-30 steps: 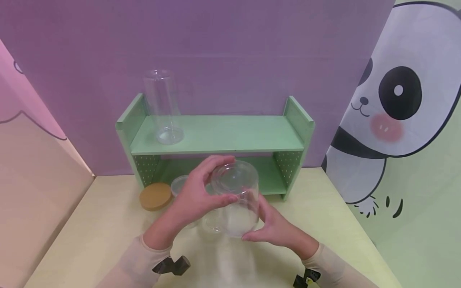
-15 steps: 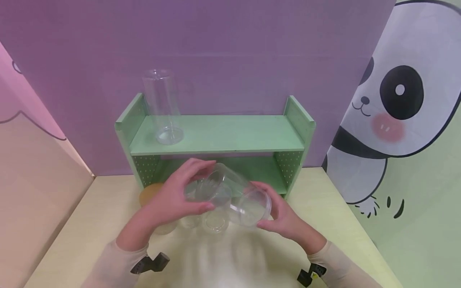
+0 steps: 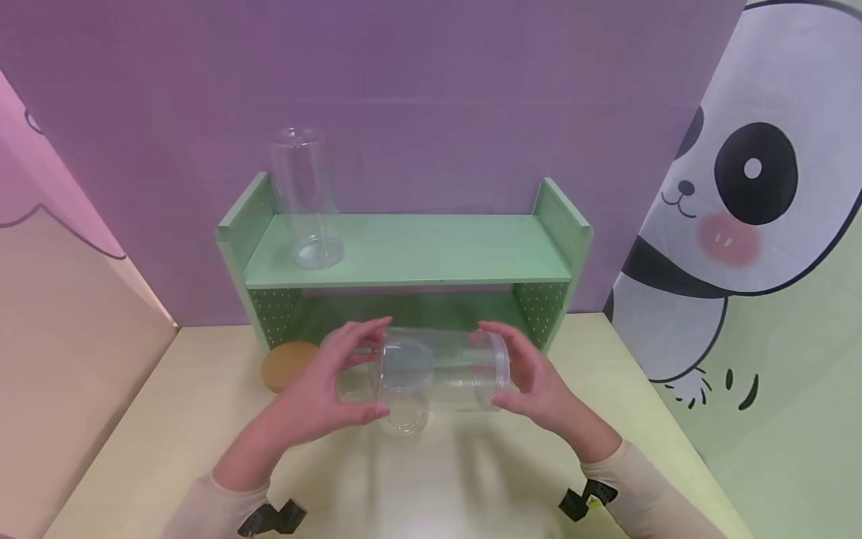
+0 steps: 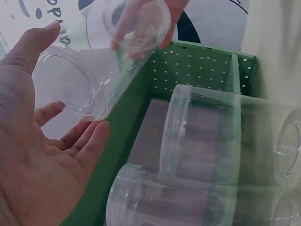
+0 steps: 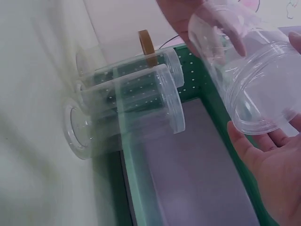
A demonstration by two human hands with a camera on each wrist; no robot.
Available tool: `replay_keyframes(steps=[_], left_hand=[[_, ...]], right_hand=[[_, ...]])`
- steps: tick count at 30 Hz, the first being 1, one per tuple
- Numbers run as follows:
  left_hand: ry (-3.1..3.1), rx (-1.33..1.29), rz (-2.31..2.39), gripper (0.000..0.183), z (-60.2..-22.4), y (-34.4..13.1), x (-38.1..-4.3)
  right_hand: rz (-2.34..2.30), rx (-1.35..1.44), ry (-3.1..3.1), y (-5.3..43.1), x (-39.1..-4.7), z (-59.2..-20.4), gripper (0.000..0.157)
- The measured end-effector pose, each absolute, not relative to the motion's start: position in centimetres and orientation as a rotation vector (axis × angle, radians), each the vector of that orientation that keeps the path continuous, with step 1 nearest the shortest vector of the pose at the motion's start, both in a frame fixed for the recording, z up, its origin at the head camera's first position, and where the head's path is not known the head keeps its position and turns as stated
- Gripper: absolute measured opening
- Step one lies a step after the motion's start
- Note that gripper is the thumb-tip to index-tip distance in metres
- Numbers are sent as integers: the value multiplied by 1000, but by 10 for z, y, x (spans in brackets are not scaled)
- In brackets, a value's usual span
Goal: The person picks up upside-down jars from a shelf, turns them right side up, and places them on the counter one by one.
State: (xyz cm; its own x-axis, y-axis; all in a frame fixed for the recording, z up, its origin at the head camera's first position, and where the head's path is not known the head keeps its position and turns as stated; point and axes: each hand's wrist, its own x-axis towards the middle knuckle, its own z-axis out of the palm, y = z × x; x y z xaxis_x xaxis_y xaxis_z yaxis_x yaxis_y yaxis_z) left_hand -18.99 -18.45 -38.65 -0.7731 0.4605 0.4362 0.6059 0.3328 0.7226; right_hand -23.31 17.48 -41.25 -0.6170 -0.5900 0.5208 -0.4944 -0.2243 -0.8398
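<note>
A clear cylindrical jar [image 3: 451, 370] lies sideways in the air between my two hands. My left hand [image 3: 316, 389] holds its base end, thumb below and fingers above in the head view. Around its ridged rim end curls my right hand [image 3: 542, 385]. The right wrist view shows that rim of the jar [image 5: 256, 94] close up; whether a clear lid covers it I cannot tell. Beneath and behind it, more clear jars stand on the table, best seen in the left wrist view as one jar [image 4: 207, 136] beside another jar [image 4: 169, 200].
A green two-tier shelf [image 3: 431, 251] stands against the purple wall. On its upper board, at the left, is a tall clear jar [image 3: 310, 202]. A tan round lid [image 3: 288, 365] tops a jar left of my left hand. The pale table [image 3: 417, 494] extends toward me.
The jar has turned from nearly upright to horizontal, its rim end now to the right. My left hand has moved left and my right hand slightly right, both keeping hold.
</note>
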Motion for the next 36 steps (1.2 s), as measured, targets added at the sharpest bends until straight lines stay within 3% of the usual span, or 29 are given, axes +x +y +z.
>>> replay_keyframes(steps=[9,17,25,36], left_hand=[[-2402,-985,-1466,104,-394,-184,-190],[-2375,-928,-1464,100,-395,-180,-188],[-2522,-807,-1449,97,-399,-174,-181],[-2592,-861,-1397,96,-410,-156,-178]], right_hand=[[-1976,-1355,1946,176,-235,-411,86],[-2011,-1376,1936,178,-234,-409,105],[-2124,-1384,1827,180,-235,-401,98],[-2148,-1358,1869,176,-237,-384,97]])
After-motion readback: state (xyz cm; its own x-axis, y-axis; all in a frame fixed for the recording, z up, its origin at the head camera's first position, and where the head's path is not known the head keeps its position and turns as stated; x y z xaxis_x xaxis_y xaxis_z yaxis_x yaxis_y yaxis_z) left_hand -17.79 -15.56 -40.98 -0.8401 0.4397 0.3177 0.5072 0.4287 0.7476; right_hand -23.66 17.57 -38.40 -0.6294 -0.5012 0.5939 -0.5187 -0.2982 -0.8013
